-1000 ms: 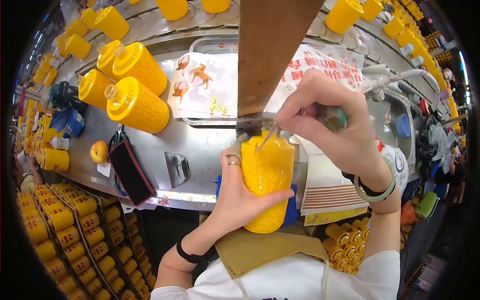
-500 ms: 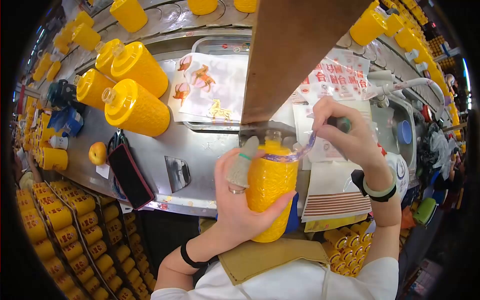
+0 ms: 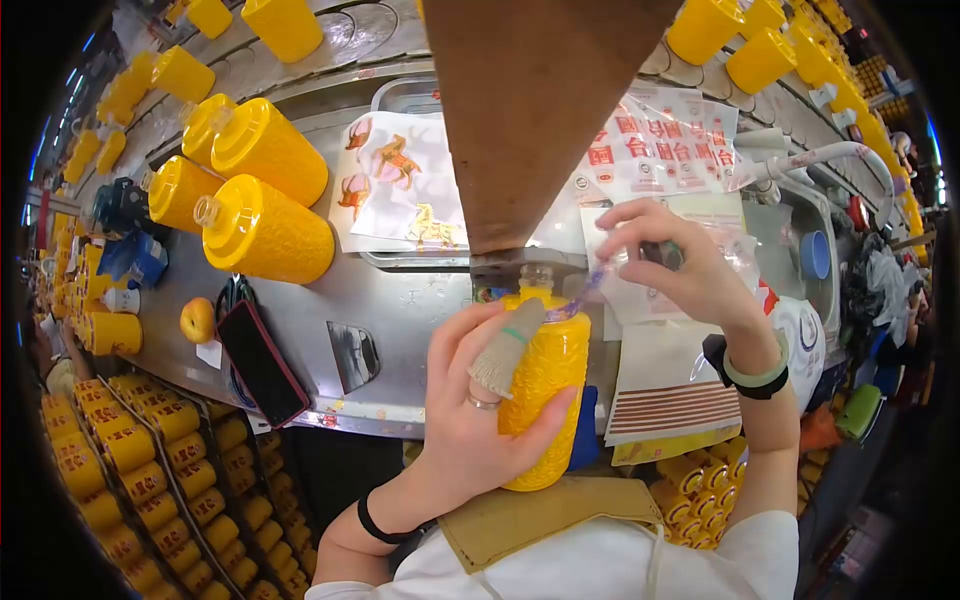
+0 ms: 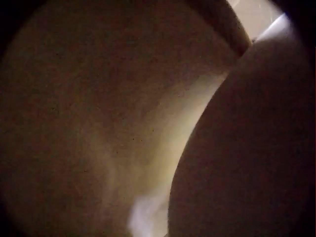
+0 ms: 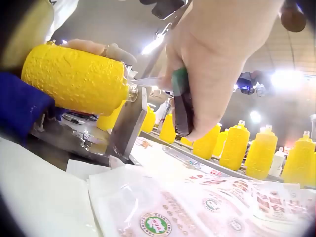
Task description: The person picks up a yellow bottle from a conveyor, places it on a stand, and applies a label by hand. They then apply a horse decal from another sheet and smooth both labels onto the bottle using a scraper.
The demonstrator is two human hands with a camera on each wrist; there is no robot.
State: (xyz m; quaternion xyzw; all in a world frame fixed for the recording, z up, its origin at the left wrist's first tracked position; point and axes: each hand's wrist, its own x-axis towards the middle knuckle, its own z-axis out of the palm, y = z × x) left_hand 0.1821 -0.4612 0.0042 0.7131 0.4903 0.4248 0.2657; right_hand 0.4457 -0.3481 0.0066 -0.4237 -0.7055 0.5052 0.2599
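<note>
My left hand (image 3: 468, 415) grips a yellow embossed bottle (image 3: 548, 400) with a clear neck, upright at the bench edge in the head view. A grey covered finger (image 3: 505, 345) presses at its shoulder. Around that shoulder lies a thin purple-patterned strip (image 3: 570, 308); its free end rises to the fingertips of my right hand (image 3: 685, 270), which pinch it. In the right wrist view the strip (image 5: 146, 81) looks translucent, and a dark tool with a green end (image 5: 182, 101) sits within the same hand. Only dark, blurred skin fills the left wrist view.
Several yellow bottles (image 3: 268, 230) stand at left on the metal bench. Printed sheets (image 3: 655, 140) and horse decals (image 3: 395, 175) lie behind a brown post (image 3: 535, 110). A phone (image 3: 262, 362), an apple (image 3: 197, 321) and a sink (image 3: 825, 295) flank the work.
My right hand has moved from above the bottle's neck out to the right, drawing the strip along the shoulder. My left covered finger has come round onto the bottle's front.
</note>
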